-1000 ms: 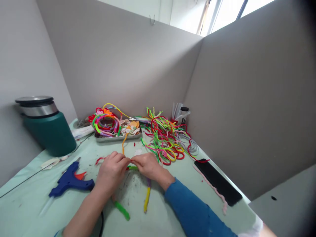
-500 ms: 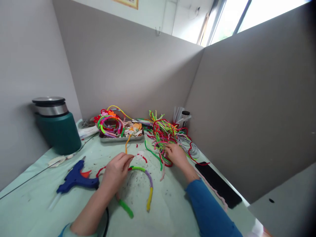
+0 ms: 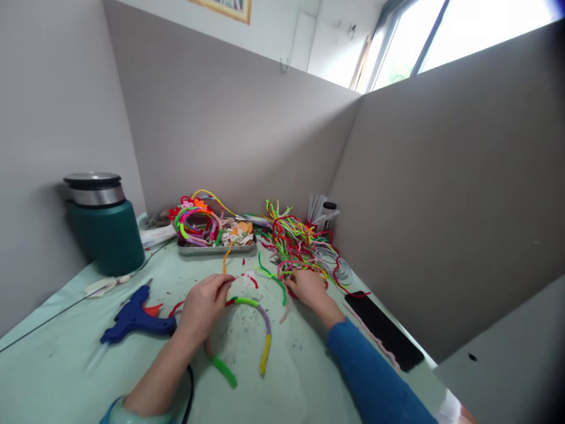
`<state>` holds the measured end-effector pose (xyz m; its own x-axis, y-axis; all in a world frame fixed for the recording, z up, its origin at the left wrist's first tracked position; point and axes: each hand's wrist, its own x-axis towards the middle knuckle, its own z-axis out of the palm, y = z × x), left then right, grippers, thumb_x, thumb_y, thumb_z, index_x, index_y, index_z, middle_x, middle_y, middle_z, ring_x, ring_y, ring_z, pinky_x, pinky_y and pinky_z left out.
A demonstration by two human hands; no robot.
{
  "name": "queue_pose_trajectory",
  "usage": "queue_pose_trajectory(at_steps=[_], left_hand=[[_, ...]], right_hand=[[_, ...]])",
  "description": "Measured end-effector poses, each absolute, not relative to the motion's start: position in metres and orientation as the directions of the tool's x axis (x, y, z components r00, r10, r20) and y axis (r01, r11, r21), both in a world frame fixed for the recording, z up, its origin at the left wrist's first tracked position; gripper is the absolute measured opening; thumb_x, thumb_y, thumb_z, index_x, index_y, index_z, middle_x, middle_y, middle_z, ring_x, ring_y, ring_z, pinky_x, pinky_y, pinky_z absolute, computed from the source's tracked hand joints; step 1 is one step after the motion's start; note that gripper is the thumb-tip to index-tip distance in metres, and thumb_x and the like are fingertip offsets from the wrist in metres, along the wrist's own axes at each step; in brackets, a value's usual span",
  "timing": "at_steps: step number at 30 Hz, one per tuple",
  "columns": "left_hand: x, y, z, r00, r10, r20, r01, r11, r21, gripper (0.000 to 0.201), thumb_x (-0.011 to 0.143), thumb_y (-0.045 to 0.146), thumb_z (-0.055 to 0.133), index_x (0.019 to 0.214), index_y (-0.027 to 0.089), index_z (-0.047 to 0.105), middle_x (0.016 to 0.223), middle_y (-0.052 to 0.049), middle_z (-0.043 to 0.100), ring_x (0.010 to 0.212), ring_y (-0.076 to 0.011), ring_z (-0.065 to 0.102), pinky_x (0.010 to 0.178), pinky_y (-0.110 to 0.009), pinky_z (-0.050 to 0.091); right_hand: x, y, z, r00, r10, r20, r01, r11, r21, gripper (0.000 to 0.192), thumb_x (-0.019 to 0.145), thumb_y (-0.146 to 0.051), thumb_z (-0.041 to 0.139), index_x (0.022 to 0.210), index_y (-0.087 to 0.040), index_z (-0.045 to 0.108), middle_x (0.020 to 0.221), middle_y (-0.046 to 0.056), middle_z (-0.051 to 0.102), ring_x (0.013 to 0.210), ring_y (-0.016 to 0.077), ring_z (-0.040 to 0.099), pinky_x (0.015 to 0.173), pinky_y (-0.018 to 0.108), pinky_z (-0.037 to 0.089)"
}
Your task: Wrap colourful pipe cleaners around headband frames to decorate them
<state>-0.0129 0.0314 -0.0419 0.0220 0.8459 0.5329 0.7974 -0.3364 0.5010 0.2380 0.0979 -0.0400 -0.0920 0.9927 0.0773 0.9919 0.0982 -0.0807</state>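
My left hand (image 3: 205, 306) is closed in a pinch above the table; whatever sits between thumb and forefinger is too small to make out. Just behind it runs an orange pipe cleaner (image 3: 227, 257). Beneath and beside this hand lies a curved band wrapped in colored pipe cleaner (image 3: 266, 323), with green, purple and yellow sections. My right hand (image 3: 309, 290) has its fingers closed on pipe cleaners at the near edge of a tangled heap of pipe cleaners (image 3: 293, 235). A green pipe cleaner (image 3: 277, 280) lies left of those fingertips. Short red bits (image 3: 253, 282) are between the hands.
A blue glue gun (image 3: 139, 318) lies at left, in front of a green flask (image 3: 106, 235). At the back stands a metal tray (image 3: 207, 251) with pipe-cleaner rings and small cut pieces. A black phone-like slab (image 3: 384, 330) lies right. Grey partitions (image 3: 229, 118) enclose the table.
My right hand has come slightly nearer and to the left, and some pipe cleaners at the heap's near edge have shifted. My left hand stays pinched, almost in place. The view has tilted slightly.
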Motion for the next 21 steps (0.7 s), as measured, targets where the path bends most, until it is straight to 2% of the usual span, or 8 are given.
queue_pose_trajectory(at_steps=[3,8,13,15,21], left_hand=[[-0.014,0.032,-0.043,0.053,0.842,0.536,0.796,-0.360,0.487,0.023,0.082,0.026,0.043,0.090,0.022,0.064,0.093,-0.003,0.068,0.084,-0.0177,0.062,0.075,-0.029,0.046],[-0.015,0.033,-0.044,0.072,0.828,0.556,0.792,-0.386,0.473,0.023,0.082,0.025,0.043,0.090,0.022,0.065,0.092,-0.003,0.068,0.083,-0.0177,0.062,0.074,-0.029,0.046],[-0.015,0.032,-0.043,0.062,0.833,0.550,0.782,-0.382,0.491,0.026,0.082,0.023,0.041,0.092,0.021,0.065,0.093,-0.004,0.068,0.084,-0.0176,0.062,0.076,-0.030,0.047],[-0.014,0.031,-0.043,0.040,0.835,0.548,0.781,-0.369,0.504,0.027,0.082,0.023,0.041,0.094,0.021,0.065,0.093,-0.004,0.069,0.085,-0.0177,0.063,0.077,-0.030,0.047],[-0.014,0.031,-0.041,-0.087,0.870,0.485,0.797,-0.232,0.558,0.025,0.082,0.029,0.043,0.095,0.023,0.064,0.089,-0.003,0.070,0.080,-0.0182,0.064,0.070,-0.028,0.047]], right_hand=[[0.225,0.114,-0.039,-0.101,0.993,0.060,0.990,0.107,-0.093,0.035,0.078,-0.048,0.050,0.082,-0.017,0.068,0.089,0.012,0.067,0.085,0.0248,0.061,0.066,0.029,0.040],[0.210,0.149,-0.033,-0.069,0.996,0.049,0.984,0.076,-0.159,0.025,0.077,-0.032,0.055,0.086,-0.013,0.068,0.089,0.016,0.067,0.083,0.0238,0.061,0.068,0.028,0.041],[0.208,0.181,-0.017,-0.211,0.975,0.076,0.945,0.223,-0.240,0.026,0.081,-0.020,0.049,0.102,-0.019,0.063,0.103,0.005,0.065,0.089,0.0148,0.059,0.072,0.020,0.039],[0.212,0.186,-0.010,-0.239,0.966,0.094,0.932,0.256,-0.257,0.028,0.083,-0.018,0.045,0.105,-0.017,0.062,0.104,0.004,0.065,0.088,0.0135,0.058,0.072,0.019,0.039],[0.236,0.158,-0.007,-0.223,0.966,0.131,0.947,0.246,-0.207,0.026,0.082,-0.023,0.044,0.092,-0.014,0.066,0.093,0.010,0.066,0.084,0.0193,0.058,0.070,0.025,0.038]])
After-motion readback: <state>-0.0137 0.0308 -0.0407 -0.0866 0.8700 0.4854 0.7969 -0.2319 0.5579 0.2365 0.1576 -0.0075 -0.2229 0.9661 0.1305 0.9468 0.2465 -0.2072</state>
